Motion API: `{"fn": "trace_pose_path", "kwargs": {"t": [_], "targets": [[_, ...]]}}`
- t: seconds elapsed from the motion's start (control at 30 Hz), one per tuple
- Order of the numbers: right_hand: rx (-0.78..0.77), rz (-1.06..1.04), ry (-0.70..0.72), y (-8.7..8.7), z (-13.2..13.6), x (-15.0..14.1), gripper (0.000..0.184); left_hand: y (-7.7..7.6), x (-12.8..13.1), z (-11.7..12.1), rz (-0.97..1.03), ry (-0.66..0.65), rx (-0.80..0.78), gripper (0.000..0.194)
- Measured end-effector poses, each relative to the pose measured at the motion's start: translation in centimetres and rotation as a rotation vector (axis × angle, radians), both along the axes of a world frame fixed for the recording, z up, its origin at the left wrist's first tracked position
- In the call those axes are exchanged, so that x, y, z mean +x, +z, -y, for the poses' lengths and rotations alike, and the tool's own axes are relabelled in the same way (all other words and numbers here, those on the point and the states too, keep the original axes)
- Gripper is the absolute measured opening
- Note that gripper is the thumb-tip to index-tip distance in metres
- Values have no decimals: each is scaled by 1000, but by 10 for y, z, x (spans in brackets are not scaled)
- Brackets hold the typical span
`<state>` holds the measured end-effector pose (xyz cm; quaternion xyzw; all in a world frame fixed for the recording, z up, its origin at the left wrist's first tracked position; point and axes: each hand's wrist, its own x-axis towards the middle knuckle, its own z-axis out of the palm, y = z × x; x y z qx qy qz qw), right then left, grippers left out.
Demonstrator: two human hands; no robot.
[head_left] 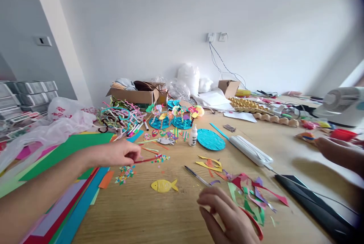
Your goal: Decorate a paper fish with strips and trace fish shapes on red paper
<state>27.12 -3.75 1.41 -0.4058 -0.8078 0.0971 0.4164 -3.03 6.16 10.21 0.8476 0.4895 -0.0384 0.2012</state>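
Note:
My left hand reaches over the table with its fingers closed on a thin red paper strip, which points right toward a pile of small coloured paper bits. A second heap of bits lies just below that hand. My right hand is at the front, fingers curled and thumb close to the index finger; whatever might be between them cannot be made out. A red loop, like a scissors handle, shows beside it, partly hidden. Between my hands lies a yellow paper fish. A pen rests above my right hand.
Paper scraps lie to the right, beside a power strip and a black flat object. Behind are a glue bottle and a blue disc. Coloured sheets lie left. Another person's hand is at right.

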Motion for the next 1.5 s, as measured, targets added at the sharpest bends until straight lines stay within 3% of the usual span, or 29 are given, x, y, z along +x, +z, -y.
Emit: {"fn": "trace_pose_path", "kwargs": {"t": [0.13,0.23,0.33,0.4,0.63,0.73,0.83,0.93,1.03,1.1,1.17,1.3,1.5], "targets": [[85,-55,-51,33,-2,-20,13,9,39,23,82,-161,-120,12],[-65,-13,-5,41,0,-38,18,11,58,30,82,-252,-97,18],[-293,63,-14,36,-1,-48,9,11,69,31,64,-309,-90,22],[-421,44,-18,27,-2,-51,12,10,72,30,64,-322,-84,23],[-835,-332,-24,4,-5,-60,24,-9,71,23,249,-77,-204,10],[-909,-419,54,-2,-2,-59,23,-18,68,20,306,-39,-272,12],[-839,-406,175,-8,-1,-44,39,-21,60,16,349,-23,-347,11],[-696,-405,94,-15,-7,-22,44,-21,53,11,370,-29,-444,10],[-254,-207,-85,-18,-13,-12,15,-22,53,7,382,-57,-532,9],[5,-24,-19,-13,-13,-16,15,-25,58,4,383,-77,-569,8],[140,169,96,-5,-10,-25,21,-28,64,2,380,-100,-591,8],[284,329,171,6,-4,-39,29,-31,73,-1,384,-136,-632,9],[333,373,84,0,-6,-47,34,-38,67,-1,426,-83,-638,20]]}}
